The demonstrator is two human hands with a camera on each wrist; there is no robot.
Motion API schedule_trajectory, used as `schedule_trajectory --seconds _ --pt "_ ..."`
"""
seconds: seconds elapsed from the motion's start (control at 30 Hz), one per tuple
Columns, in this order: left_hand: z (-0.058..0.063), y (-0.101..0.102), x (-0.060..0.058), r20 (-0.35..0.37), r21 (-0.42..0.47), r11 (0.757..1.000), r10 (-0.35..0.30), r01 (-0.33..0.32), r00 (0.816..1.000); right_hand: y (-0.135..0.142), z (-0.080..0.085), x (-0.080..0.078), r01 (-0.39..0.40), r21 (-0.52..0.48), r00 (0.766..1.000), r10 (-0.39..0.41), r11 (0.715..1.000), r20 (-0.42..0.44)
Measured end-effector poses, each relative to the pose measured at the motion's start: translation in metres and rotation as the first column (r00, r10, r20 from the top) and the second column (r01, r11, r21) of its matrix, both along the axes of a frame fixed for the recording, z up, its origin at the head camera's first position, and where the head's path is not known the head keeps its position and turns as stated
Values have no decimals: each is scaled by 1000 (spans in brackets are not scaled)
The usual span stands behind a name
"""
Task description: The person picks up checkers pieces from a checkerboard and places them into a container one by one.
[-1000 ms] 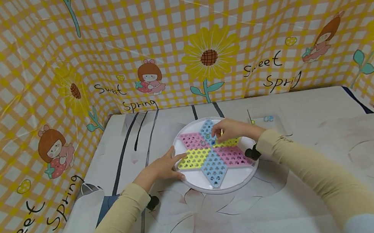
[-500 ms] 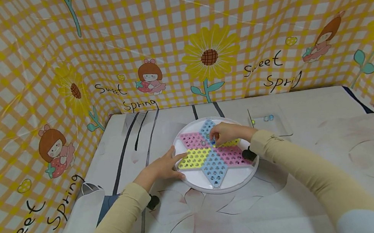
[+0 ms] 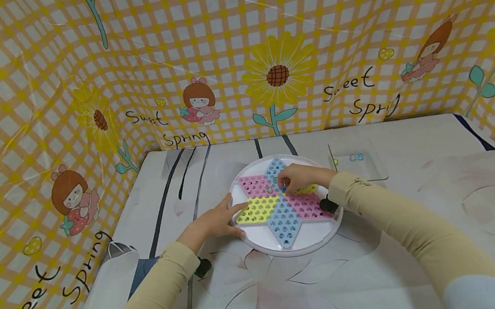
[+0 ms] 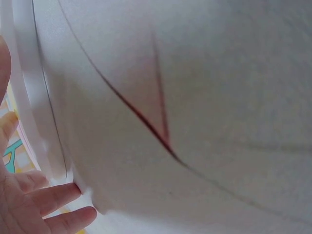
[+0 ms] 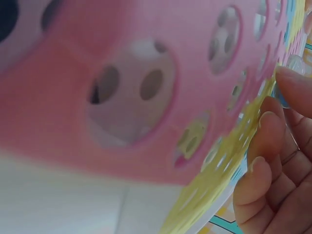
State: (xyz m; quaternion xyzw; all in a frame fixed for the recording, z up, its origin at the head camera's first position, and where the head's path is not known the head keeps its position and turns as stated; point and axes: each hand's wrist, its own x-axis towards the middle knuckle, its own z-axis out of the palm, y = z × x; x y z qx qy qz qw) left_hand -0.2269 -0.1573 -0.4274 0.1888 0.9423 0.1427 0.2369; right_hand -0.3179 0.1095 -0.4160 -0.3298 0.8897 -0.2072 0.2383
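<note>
A round white Chinese checkers board (image 3: pixel 257 240) carries a star of pink, yellow and blue sections full of holes. My right hand (image 3: pixel 298 177) is over its far middle, thumb and forefinger pinching a blue marble (image 5: pixel 281 96) close to the holes. Just left of those fingertips, a clear marble (image 3: pixel 270 189) and a greenish marble (image 3: pixel 275 180) sit on the board. With its fingers spread, my left hand (image 3: pixel 216 222) rests at the board's left rim; in the left wrist view several of its fingers (image 4: pixel 53 197) show beside the white edge.
A clear plastic box (image 3: pixel 371 173) holding several marbles (image 3: pixel 356 157) stands behind and right of the board. A checked cloth (image 3: pixel 215 35) hangs around the back and sides of the table. Something dark blue (image 3: pixel 141 277) lies by the left forearm.
My right hand has shifted slightly left and down over the board, its fingers still at the blue marble. More of the clear box shows now. My left hand has stayed in place.
</note>
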Motion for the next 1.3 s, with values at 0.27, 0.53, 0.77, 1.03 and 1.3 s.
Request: schedule_trajectory --seconds 0.27,0.53,0.77,1.03,1.3 --pt "0 0 0 9 -10 1000 -3 3 1000 1 4 0 16 7 1000 -16 1000 0" --pt "3 1 1 -9 -14 1000 -24 24 1000 5 14 2 -21 8 998 21 1000 -65" --pt "2 2 2 -10 -24 999 -25 25 1000 12 22 5 -43 -57 997 39 997 -67" --pt "0 1 0 -22 -26 999 -36 36 999 29 33 3 -26 -127 997 17 992 -70" --pt "1 1 1 -18 -22 999 -26 26 1000 47 37 -2 27 -153 998 -36 988 -59"
